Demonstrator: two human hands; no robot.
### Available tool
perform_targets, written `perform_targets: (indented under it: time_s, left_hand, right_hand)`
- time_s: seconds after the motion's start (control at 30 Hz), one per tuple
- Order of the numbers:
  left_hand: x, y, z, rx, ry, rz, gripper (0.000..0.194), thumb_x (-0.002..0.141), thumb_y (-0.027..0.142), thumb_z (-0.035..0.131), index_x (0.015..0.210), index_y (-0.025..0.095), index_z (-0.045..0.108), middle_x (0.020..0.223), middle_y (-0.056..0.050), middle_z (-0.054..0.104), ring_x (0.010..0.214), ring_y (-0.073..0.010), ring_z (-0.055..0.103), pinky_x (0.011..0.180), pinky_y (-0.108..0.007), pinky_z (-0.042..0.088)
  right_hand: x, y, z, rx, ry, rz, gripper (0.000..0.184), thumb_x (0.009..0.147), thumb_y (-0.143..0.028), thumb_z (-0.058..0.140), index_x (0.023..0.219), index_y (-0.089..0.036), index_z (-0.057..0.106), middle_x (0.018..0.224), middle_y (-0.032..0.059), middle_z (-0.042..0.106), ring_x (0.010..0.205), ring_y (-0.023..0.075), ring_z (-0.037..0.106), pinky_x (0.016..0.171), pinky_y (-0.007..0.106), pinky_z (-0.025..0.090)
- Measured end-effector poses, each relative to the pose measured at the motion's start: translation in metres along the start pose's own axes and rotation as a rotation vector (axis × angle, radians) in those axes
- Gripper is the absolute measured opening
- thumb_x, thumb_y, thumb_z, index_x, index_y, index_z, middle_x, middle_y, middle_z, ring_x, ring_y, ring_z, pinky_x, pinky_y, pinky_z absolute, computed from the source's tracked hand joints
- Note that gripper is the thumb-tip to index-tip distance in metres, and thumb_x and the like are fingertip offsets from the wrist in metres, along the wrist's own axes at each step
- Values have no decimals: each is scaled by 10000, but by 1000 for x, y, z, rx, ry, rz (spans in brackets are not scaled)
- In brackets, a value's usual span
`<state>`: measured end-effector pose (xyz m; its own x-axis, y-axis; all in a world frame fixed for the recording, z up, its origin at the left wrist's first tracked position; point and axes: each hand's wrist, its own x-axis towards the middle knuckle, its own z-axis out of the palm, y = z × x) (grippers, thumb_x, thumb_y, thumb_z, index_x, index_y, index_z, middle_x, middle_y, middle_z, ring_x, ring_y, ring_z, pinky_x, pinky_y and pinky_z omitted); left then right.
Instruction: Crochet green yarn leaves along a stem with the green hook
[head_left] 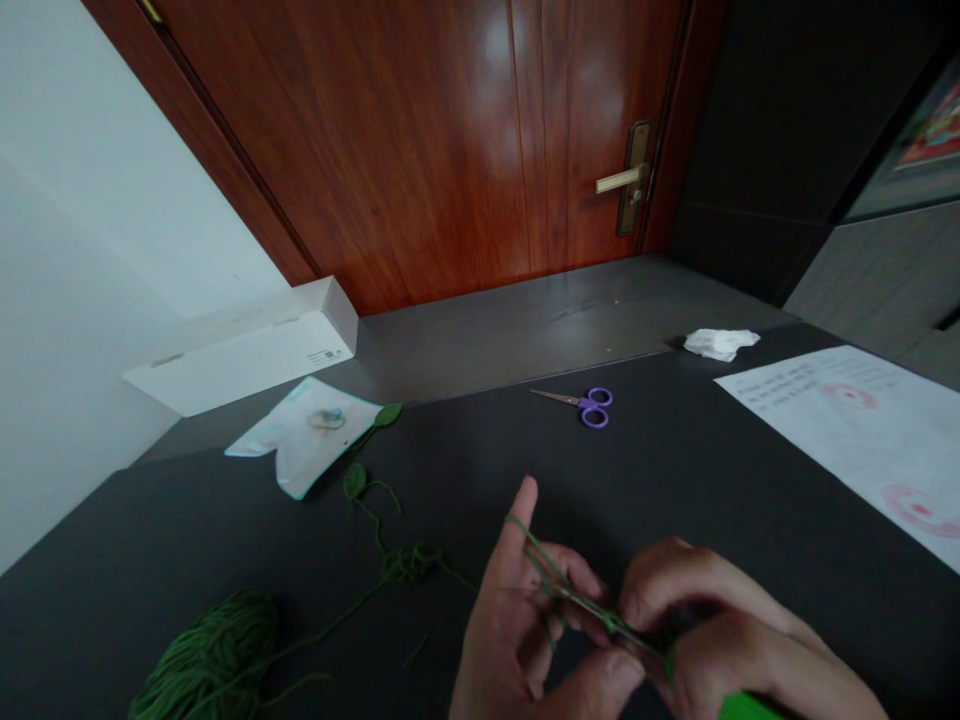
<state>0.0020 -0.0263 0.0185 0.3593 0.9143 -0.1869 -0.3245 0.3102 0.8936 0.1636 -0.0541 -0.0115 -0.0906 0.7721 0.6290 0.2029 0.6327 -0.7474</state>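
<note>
Between two hands, one green yarn strand.

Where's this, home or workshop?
Probably a home or small craft room, not a workshop: a wooden door with a brass lever handle, and a dark table holding a ball of green yarn and purple-handled scissors.

A dark grey tabletop carries a ball of green yarn trailing a crocheted green leaf strand, a white plastic packet, purple-handled scissors, a crumpled white tissue and a printed paper sheet, all lying flat and well apart
</note>
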Motion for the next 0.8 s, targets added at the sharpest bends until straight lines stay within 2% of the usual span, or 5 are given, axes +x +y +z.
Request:
perform_targets:
  time_s: [0.17,0.3,0.37,0.6,0.8]
  left_hand:
    - [6,1,3,65,7,-20,915,671,99,724,1462,213,280,767,34,608,696,-117,551,741,-281,444]
    - [6,-2,4,109,54,-14,864,719,84,651,1471,191,238,775,31,603,713,-116,540,740,-281,426]
    - [5,-4,4,113,69,1,872,715,69,640,1472,188,227,779,33,588,738,-119,543,757,-283,427]
    - [7,-11,0,76,-19,-2,868,724,107,656,1473,168,222,831,12,602,781,-126,567,823,-318,426]
    - [14,-30,-4,47,-48,34,872,666,112,652,1446,156,264,772,28,595,713,-122,566,717,-290,423]
  right_hand:
    - [0,-4,5,7,47,197,199,822,-107,584,743,-268,495,825,-16,603,705,138,634,600,211,521]
    - [3,-6,-1,-5,17,171,40,875,-306,572,852,-276,559,843,25,640,728,177,648,614,251,537]
    - [4,-4,-5,-58,-45,128,126,910,-382,531,905,-270,588,827,26,650,734,172,653,629,244,534]
    - [1,0,-6,-137,-99,122,184,963,-366,468,871,-258,585,707,-21,616,652,117,611,605,190,504]
    - [6,3,-5,-71,-111,74,216,973,-377,445,871,-243,581,708,-19,591,664,116,593,606,193,498]
